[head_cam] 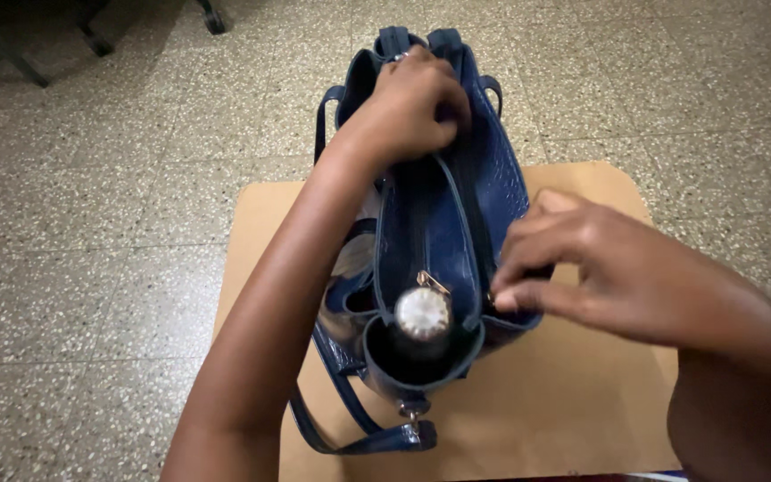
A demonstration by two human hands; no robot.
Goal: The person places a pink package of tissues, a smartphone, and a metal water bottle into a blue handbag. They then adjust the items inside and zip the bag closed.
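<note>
A speckled terrazzo floor fills the frame, with a tan cardboard sheet lying at the lower centre. On the sheet stands a dark blue handbag, its top open toward the camera. The left hand sits at the upper centre, fingers curled shut on the bag's far rim. The right hand, centre right, pinches the bag's near right edge. A bottle's silvery cap shows in the near pocket

Both forearms are bare, no sleeves; left hand wears a ring.
</note>
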